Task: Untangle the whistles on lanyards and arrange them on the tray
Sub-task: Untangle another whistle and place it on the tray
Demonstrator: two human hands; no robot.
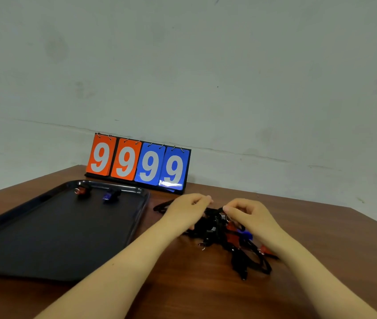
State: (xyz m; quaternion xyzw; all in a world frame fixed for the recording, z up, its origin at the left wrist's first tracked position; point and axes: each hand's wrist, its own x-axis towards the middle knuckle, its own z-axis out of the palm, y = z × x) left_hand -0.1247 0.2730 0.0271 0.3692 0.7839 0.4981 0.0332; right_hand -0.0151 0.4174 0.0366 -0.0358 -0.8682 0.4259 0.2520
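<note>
Both hands work the tangle: right hand pinches a lanyard; left hand seems curled on cords.

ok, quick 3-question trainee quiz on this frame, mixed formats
1. True or false: the black tray already holds two whistles, the red whistle and the blue whistle.
2. Which digit shows on all four scoreboard cards?
3. The lanyard tangle lies: A) on the tray, B) on the table right of the tray, C) held off the table by the left hand and right hand.

Key: 1 true; 2 nine; 3 B.
</note>
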